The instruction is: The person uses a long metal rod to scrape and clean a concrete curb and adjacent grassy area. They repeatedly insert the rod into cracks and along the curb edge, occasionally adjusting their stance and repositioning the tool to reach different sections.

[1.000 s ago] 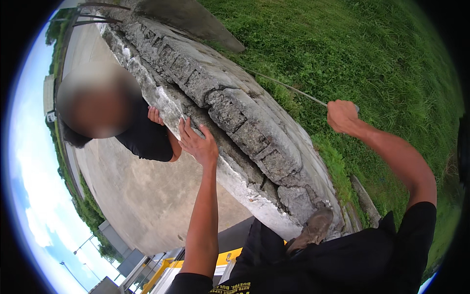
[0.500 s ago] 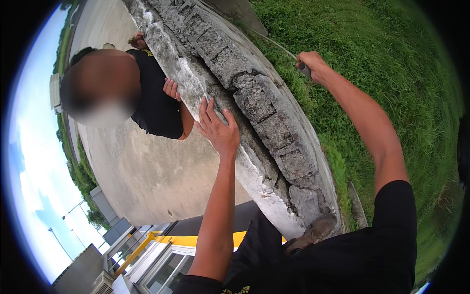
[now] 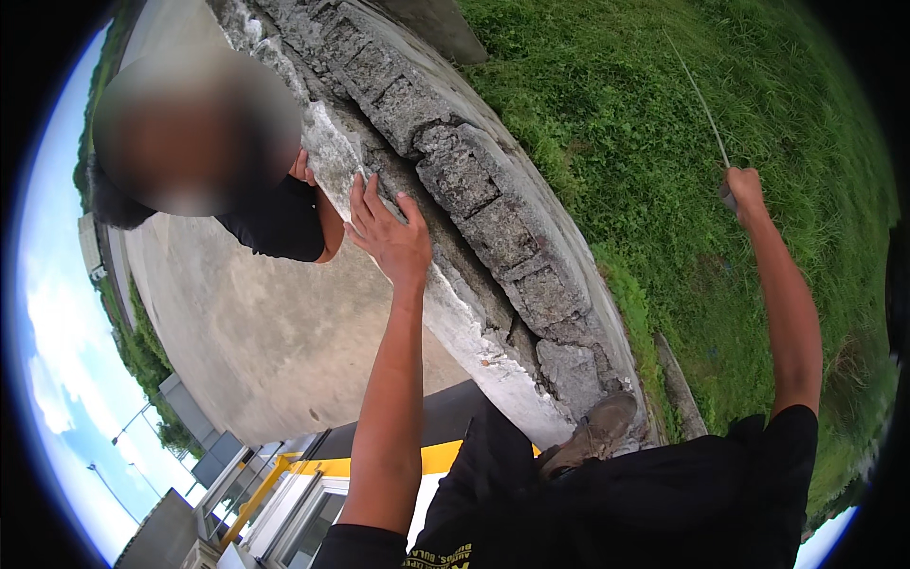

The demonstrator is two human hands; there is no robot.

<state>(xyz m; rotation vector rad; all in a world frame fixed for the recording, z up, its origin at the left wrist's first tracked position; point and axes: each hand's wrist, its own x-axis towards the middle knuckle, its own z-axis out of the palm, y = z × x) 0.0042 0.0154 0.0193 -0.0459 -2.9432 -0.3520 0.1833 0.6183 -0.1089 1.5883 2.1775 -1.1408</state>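
My left hand lies with its fingers spread on the whitish edge of a broken concrete wall and grips nothing. Out over the grass on the right, my right hand is closed around the grey, tube-like handle of a thin pale rod. The rod points up and away across the grass; its far tip is hard to make out. A deep crack runs along the wall between the whitish edge and a row of rough grey blocks.
Across the wall on the left, another person in a black shirt leans with a hand on its edge. My brown shoe stands on the wall's near end. A concrete floor lies left, thick grass right, a building with windows lower left.
My right hand has swung right and slightly down with the rod, which now points farther out over the grass. My left hand still rests on the wall. The other person's head has shifted.
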